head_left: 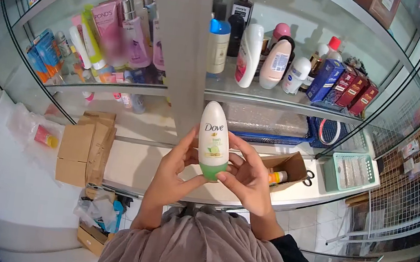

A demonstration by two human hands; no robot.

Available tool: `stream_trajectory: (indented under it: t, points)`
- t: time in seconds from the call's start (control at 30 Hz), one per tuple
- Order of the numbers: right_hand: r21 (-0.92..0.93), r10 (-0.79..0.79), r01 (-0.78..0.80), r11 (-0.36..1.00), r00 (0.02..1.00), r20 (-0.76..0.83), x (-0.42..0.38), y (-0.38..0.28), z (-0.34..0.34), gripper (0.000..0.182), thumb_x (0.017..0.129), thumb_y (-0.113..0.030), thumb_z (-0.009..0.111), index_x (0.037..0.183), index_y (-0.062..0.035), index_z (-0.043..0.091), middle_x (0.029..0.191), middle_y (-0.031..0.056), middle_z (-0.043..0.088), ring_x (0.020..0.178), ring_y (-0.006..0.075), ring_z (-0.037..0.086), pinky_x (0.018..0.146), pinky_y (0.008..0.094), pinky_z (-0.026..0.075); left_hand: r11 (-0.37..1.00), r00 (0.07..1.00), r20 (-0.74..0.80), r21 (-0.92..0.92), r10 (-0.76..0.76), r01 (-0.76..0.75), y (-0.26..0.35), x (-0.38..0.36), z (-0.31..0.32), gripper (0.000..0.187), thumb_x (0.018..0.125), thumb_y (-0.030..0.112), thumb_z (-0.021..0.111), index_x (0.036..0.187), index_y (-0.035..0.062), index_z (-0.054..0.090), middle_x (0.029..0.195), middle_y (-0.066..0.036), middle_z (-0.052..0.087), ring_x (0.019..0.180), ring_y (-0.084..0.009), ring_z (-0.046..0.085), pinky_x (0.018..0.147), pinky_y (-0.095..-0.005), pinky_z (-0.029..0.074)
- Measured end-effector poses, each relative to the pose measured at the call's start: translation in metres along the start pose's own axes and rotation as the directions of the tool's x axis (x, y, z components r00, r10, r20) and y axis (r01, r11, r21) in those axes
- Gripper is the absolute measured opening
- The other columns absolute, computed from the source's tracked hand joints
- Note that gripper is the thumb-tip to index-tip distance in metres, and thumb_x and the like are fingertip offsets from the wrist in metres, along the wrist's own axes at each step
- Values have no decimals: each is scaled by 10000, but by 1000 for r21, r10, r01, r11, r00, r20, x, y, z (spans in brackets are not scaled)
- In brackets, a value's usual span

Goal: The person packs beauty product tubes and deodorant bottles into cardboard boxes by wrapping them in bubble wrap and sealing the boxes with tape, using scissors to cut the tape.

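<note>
A white Dove roll-on deodorant [213, 137] with a green cap at its lower end is held upright in front of the cabinet. My left hand [175, 171] grips it from the left, thumb near the green cap. From the other side my right hand [251, 181] holds it too, its thumb pressed on the cap. Just right of my right hand, an open cardboard box [289, 170] on the white counter [131, 165] contains an orange-and-white bottle [277, 178]. Black-handled scissors [309, 178] lie beside that box.
The glass shelf above bears a pink-and-white bottle [249, 56], a peach roll-on [275, 65], a blue box [326, 80] and pink tubes [109, 19]. A grey upright post [180, 32] divides the cabinet. Folded cardboard [74, 153] and a green basket [350, 173] flank the counter.
</note>
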State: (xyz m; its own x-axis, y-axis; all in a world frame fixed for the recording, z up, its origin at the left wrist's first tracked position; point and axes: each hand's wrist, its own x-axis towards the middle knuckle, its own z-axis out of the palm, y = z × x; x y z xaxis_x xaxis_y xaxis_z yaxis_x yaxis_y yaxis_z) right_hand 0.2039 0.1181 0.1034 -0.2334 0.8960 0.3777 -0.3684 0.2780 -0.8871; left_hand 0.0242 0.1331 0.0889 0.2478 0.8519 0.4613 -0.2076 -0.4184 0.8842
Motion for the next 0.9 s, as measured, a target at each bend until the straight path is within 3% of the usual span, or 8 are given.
stream_trajectory:
  t: [0.17, 0.57, 0.67, 0.77, 0.9]
  points:
    - [-10, -4, 4, 1000, 1000, 0, 9, 11, 19, 699, 823, 109, 677, 1442, -36, 386, 1430, 100, 407, 1235, 212, 508, 984, 359, 488, 999, 1000, 21, 44, 11, -12, -1, -3, -25, 894, 751, -57, 765, 1498, -15, 275, 1259, -135, 570, 1120, -213, 598, 949, -369, 490]
    - [-13, -26, 26, 1000, 999, -36, 30, 39, 62, 668, 824, 104, 680, 1414, -42, 401, 1447, 106, 412, 1218, 211, 535, 979, 356, 496, 998, 998, 64, 66, -4, 0, 6, -2, -81, 911, 748, -48, 774, 1503, -5, 265, 1295, -135, 555, 1133, -218, 593, 956, -372, 488]
    - [-8, -13, 13, 1000, 999, -41, 36, 44, 71, 671, 827, 98, 681, 1418, -41, 397, 1429, 102, 424, 1217, 214, 538, 983, 354, 495, 996, 992, 84, 29, -92, 89, 6, -3, -95, 960, 696, -69, 785, 1496, -20, 257, 1449, -181, 431, 1324, -285, 459, 1079, -422, 395]
    - [-25, 3, -4, 1000, 999, -42, 39, 49, 78, 676, 827, 93, 685, 1422, -40, 393, 1404, 97, 439, 1216, 214, 539, 986, 354, 494, 999, 997, 74, 51, -13, 9, 6, -2, -103, 918, 746, -52, 774, 1505, -7, 259, 1333, -150, 536, 1165, -230, 580, 969, -382, 482]
    - [-36, -4, 2, 999, 999, -46, 43, 56, 85, 689, 821, 91, 695, 1425, -41, 391, 1387, 95, 449, 1214, 213, 542, 991, 360, 493, 1000, 997, 71, 29, -6, 4, 4, -2, -113, 906, 749, -53, 771, 1499, -14, 266, 1358, -155, 517, 1179, -234, 574, 976, -382, 479]
